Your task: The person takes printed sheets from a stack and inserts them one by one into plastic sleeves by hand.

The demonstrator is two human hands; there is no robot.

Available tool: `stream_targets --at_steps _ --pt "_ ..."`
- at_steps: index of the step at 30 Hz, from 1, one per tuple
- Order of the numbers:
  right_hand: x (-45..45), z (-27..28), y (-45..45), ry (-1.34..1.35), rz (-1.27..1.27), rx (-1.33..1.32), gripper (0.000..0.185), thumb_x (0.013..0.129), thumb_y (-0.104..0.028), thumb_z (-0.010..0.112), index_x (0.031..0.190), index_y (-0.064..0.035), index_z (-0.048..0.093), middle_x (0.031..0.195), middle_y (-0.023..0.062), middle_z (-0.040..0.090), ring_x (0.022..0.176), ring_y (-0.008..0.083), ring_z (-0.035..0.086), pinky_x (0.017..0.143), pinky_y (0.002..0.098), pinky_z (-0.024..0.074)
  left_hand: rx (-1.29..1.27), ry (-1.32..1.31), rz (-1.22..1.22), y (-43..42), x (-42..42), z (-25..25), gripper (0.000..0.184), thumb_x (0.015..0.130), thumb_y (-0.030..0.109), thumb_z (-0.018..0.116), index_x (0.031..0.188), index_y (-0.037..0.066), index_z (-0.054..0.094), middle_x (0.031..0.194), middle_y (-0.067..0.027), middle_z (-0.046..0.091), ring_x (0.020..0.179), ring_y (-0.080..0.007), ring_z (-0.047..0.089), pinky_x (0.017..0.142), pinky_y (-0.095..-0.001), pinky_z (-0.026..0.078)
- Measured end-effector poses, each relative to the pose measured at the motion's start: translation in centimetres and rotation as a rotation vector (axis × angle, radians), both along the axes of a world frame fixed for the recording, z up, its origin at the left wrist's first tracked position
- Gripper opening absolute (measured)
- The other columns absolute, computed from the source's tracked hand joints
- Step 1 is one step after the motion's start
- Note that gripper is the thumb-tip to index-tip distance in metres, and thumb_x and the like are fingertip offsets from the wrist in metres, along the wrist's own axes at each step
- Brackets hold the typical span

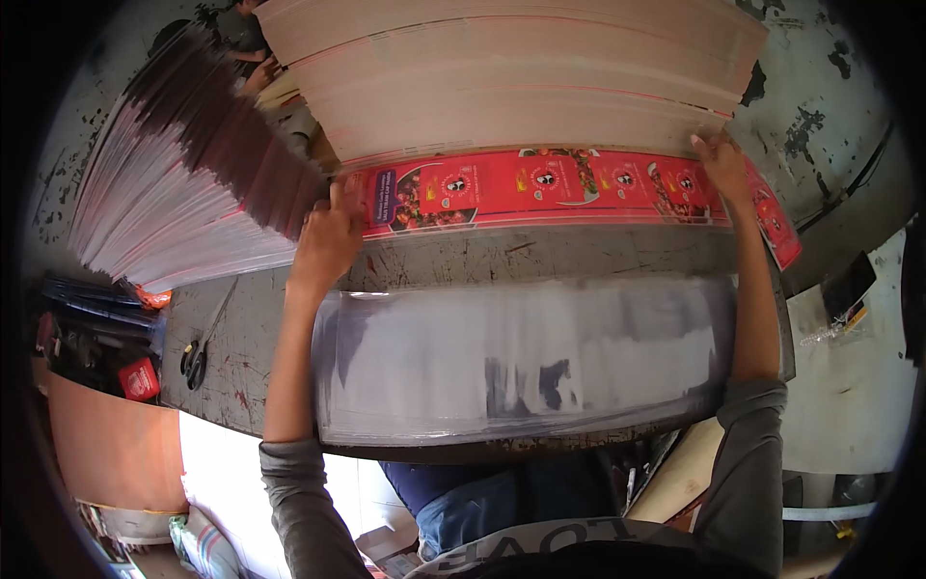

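A long red printed sheet (502,188) with round logos and food pictures lies across the table, against a tall stack of pale brown sheets (521,77). My left hand (330,232) is at the sheet's left end, fingers bent over its edge. At the right end, my right hand (723,166) has its fingers at the edge of the red sheet and the brown stack. What either hand pinches is too small to tell. Nearer to me, between my forearms, lies a stack of clear plastic sheets (521,357).
A fanned pile of sheets (183,174) fills the table's left side. Black-handled scissors (196,362) lie at the left front. Another red printed piece (775,224) sits beyond my right wrist. Part of another person (243,39) shows at the upper left.
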State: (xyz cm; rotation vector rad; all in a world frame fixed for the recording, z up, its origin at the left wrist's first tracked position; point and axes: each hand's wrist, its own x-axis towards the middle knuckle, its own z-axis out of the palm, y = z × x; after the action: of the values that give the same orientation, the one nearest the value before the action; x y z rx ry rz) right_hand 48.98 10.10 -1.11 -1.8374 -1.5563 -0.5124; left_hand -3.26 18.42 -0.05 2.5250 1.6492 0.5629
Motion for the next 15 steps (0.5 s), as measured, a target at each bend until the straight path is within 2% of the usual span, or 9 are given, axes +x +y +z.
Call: stream_targets --at_steps 2,3,5,6,8,11,13,14,15 --pt "1.5 -0.3 -0.5 0.014 0.038 0.106 0.041 0.084 -0.038 0.058 0.081 0.0025 0.054 0.072 0.0155 0.053 0.072 0.0185 0.055 0.070 0.0319 0.0440 0.047 0.046 0.019 -0.1 0.2 0.0 0.044 0.086 0.018 0.047 0.124 -0.001 0.033 0.086 -0.0337 0.055 0.081 -0.0505 0.054 0.076 -0.0543 0.043" --pt "1.8 0.1 -0.9 0.076 -0.101 -0.197 0.043 0.084 -0.040 0.057 0.082 0.0026 0.055 0.073 0.0175 0.056 0.074 0.0198 0.056 0.070 0.0342 0.0440 0.043 0.045 0.016 -0.2 0.2 -0.1 0.044 0.086 0.018 0.047 0.124 -0.001 0.033 0.086 -0.0337 0.055 0.081 -0.0505 0.054 0.076 -0.0543 0.043" --pt "2.1 0.5 -1.2 0.136 -0.240 -0.504 0.045 0.084 -0.043 0.055 0.082 0.0027 0.057 0.073 0.0195 0.058 0.075 0.0210 0.058 0.071 0.0364 0.0441 0.137 0.065 -0.006 -0.3 0.1 -0.3 0.045 0.085 0.015 0.045 0.124 -0.003 0.033 0.083 -0.0318 0.057 0.079 -0.0496 0.054 0.073 -0.0550 0.042" --pt "1.8 0.8 -1.3 0.272 -0.247 -0.541 0.047 0.085 -0.046 0.050 0.099 -0.0025 0.056 0.100 0.0208 0.051 0.097 0.0274 0.050 0.084 0.0375 0.0385 0.131 0.065 -0.004 -0.3 0.1 -0.3 0.045 0.085 0.015 0.045 0.124 -0.003 0.033 0.083 -0.0318 0.057 0.079 -0.0496 0.054 0.073 -0.0550 0.042" --pt "1.3 1.3 -1.5 0.406 -0.252 -0.578 0.053 0.085 -0.050 0.045 0.116 -0.0077 0.056 0.127 0.0222 0.045 0.120 0.0339 0.042 0.098 0.0387 0.0328 0.027 0.088 0.007 -0.4 0.3 -0.2 0.038 0.087 0.017 0.046 0.120 0.000 0.035 0.088 -0.0312 0.055 0.083 -0.0490 0.054 0.077 -0.0527 0.043" --pt "0.3 1.8 -1.4 0.534 -0.321 -0.567 0.057 0.085 -0.049 0.046 0.118 -0.0035 0.053 0.129 0.0228 0.043 0.121 0.0333 0.041 0.100 0.0357 0.0304 0.058 0.081 -0.031 -0.5 0.5 -0.4 0.038 0.088 0.017 0.046 0.119 0.001 0.035 0.089 -0.0300 0.055 0.082 -0.0482 0.054 0.078 -0.0516 0.043" --pt "2.2 -0.1 -0.7 0.805 -0.252 -0.364 0.062 0.085 -0.050 0.047 0.119 0.0017 0.051 0.130 0.0214 0.044 0.120 0.0303 0.042 0.099 0.0343 0.0300 0.063 0.104 -0.011 -0.6 0.7 -0.5 0.038 0.087 0.018 0.047 0.119 0.001 0.035 0.092 -0.0299 0.054 0.085 -0.0476 0.054 0.079 -0.0513 0.042" --pt "3.0 -1.1 -0.5 0.809 -0.253 -0.362 0.062 0.085 -0.050 0.047 0.119 0.0017 0.051 0.130 0.0214 0.044 0.120 0.0303 0.042 0.099 0.0343 0.0300 0.069 0.128 0.007 -0.6 0.8 -0.5 0.038 0.087 0.018 0.048 0.120 0.001 0.035 0.095 -0.0298 0.054 0.087 -0.0470 0.053 0.080 -0.0511 0.042" --pt "3.2 -1.7 -0.5 0.867 -0.163 -0.190 0.061 0.086 -0.047 0.048 0.120 0.0030 0.050 0.130 0.0198 0.045 0.120 0.0283 0.043 0.098 0.0343 0.0305 0.069 0.132 0.002 -0.6 0.8 -0.8 0.038 0.087 0.018 0.048 0.120 0.001 0.035 0.095 -0.0298 0.054 0.087 -0.0470 0.053 0.080 -0.0511 0.042"
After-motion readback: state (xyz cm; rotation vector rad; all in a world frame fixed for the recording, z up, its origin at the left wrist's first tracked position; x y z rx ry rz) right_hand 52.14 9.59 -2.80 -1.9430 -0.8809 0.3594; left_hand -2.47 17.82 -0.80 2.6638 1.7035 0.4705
